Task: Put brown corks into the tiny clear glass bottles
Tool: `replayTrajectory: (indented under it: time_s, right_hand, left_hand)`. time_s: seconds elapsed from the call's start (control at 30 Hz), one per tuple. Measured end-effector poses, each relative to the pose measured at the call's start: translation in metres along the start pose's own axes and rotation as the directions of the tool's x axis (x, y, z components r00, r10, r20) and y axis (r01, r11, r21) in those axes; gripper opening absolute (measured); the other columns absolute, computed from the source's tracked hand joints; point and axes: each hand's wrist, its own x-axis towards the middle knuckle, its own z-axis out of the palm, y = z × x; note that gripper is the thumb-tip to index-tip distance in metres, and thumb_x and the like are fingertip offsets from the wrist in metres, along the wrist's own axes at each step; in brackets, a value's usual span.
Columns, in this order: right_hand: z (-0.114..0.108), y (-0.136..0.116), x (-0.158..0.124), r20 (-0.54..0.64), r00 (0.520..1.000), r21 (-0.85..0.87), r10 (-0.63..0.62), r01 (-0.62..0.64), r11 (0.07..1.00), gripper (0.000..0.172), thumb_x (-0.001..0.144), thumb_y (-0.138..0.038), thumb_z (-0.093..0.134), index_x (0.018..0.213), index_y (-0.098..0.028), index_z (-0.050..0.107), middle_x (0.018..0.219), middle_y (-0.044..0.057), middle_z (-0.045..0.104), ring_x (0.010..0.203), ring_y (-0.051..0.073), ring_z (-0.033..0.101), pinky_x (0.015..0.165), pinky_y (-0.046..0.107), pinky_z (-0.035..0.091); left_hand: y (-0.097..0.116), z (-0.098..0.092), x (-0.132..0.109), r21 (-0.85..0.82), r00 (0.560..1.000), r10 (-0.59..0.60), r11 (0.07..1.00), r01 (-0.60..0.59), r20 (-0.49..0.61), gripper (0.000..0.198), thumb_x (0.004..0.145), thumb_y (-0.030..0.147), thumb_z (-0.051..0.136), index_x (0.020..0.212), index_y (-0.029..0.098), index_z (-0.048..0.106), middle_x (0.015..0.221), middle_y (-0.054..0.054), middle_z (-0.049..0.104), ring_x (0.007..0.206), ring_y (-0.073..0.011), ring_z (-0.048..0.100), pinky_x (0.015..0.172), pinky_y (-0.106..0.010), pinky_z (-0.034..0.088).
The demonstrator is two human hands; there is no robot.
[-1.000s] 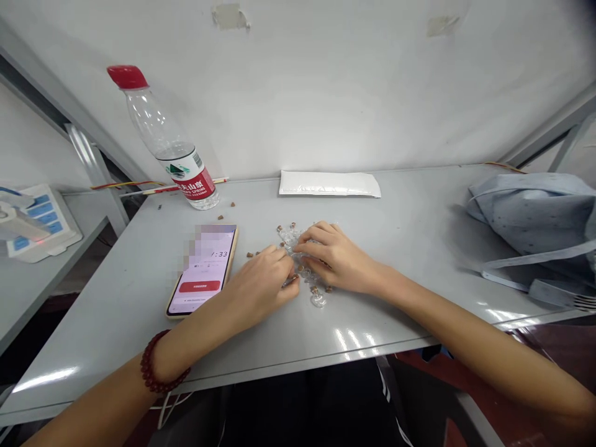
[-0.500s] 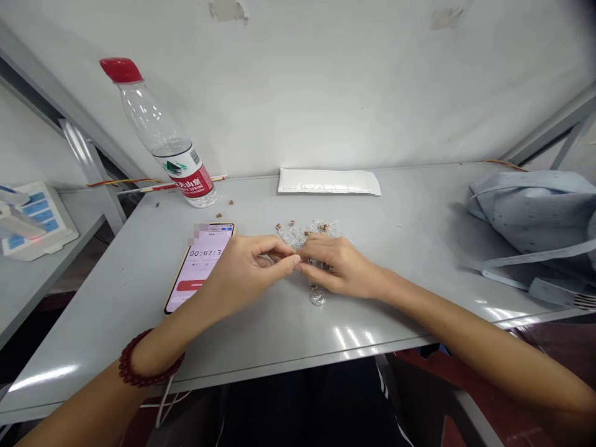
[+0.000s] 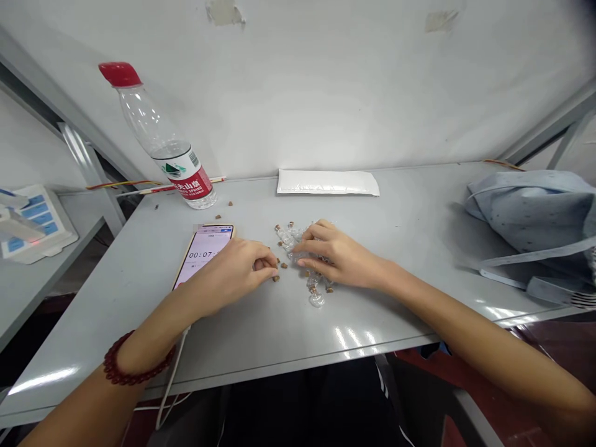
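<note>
Head view. Person seated at a grey table (image 3: pixel 372 329), both forearms reaching forward.

Left hand (image 3: pixel 230 270): at table centre-left, knuckles up, fingers curled inward, not tightly clenched. Fingertips (image 3: pixel 270 264) sit just beside scattered brown cork-like bits (image 3: pixel 276 278). Whether a bit is pinched between them cannot be told; the tips are hidden. Red bead bracelet (image 3: pixel 139 360) on the left wrist.

Right hand (image 3: pixel 339 257): fingers extended and relaxed, draped over a loose cluster of small clear glass vials (image 3: pixel 291 242). Contact with the vials is visible; no firm grip is apparent. The cluster lies at table centre, between the hands and extending under the right hand. One vial (image 3: pixel 316 299) lies at the near edge of the cluster, with a brown stopper.

Far left of the hands: a smartphone (image 3: pixel 202 251) lies flat, showing a timer at 00:07, partly covered by the left hand. A water bottle (image 3: pixel 162 139) with a red cap stands beyond it. At the far edge lies a white padded envelope (image 3: pixel 328 182). At right lies a pale blue cloth bag (image 3: pixel 531 214).
</note>
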Motion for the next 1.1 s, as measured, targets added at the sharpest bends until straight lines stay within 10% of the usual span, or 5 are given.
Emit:
replayTrajectory:
  time_s: [0.5,1.1]
  right_hand:
    - [0.0,-0.008,-0.002,0.129,0.99,-0.014,-0.056,0.058,0.998,0.02,0.093,-0.015,0.053,0.09,-0.016,0.072,0.099,0.01,0.062,0.094,0.022,0.048,0.086,0.037,0.043]
    - [-0.003,-0.009,-0.001,0.116,0.993,-0.046,-0.029,0.034,0.998,0.018,0.088,-0.01,0.058,0.099,-0.012,0.072,0.107,0.013,0.062,0.103,0.025,0.047,0.091,0.04,0.043]
  left_hand:
    - [0.017,0.021,-0.002,-0.007,0.978,0.202,0.979,-0.202,-0.051,0.018,0.09,0.033,0.055,0.088,0.02,0.068,0.085,-0.003,0.067,0.079,-0.0194,0.062,0.072,-0.033,0.049]
    - [0.007,0.008,0.0,0.014,0.995,0.083,0.997,-0.082,-0.06,0.014,0.075,0.03,0.054,0.067,0.022,0.063,0.072,0.0,0.067,0.068,-0.0175,0.059,0.062,-0.029,0.046]
